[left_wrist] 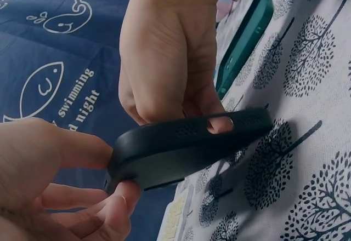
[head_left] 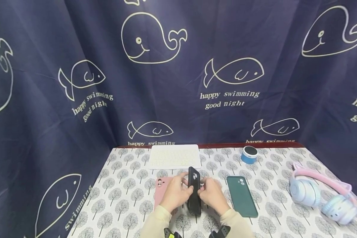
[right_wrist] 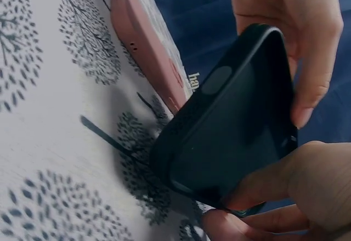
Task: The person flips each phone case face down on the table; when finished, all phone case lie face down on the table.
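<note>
**Black phone case (head_left: 194, 201) grasped between both hands**

Pink phone case (head_left: 159, 190): lies on the patterned cloth (head_left: 113, 191), partly hidden by the left hand (head_left: 177, 192). Left hand: grasps the black phone case from its left side. Black phone case: tilted on edge between the hands, long axis running away from the person; contact with the cloth cannot be confirmed. Right hand (head_left: 213, 192): grasps the opposite side; neither hand is nearer. Green phone case (head_left: 242, 198): lies beyond, right of the right hand.

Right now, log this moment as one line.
left hand: holds black phone case | right hand: holds same case | pink case: left, on cloth | green case: right, on cloth
</note>
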Tool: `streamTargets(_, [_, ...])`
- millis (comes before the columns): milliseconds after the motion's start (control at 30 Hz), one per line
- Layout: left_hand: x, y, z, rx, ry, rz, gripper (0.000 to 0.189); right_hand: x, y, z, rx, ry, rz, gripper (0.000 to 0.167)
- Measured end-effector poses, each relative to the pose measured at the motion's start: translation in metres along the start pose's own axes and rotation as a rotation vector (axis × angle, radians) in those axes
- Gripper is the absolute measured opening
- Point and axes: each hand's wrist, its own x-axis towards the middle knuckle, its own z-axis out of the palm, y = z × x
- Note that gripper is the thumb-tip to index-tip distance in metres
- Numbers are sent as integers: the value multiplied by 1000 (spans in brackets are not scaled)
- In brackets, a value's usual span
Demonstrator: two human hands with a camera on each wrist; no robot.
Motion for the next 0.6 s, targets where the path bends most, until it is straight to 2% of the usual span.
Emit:
streamTargets(433, [-3,11,1,23,-8,46,55,0,5,9,-6,-13,-49,36])
streamTargets(600, [-5,8,3,36,-8,67,54,-1,7,14,-10,-39,-53,35])
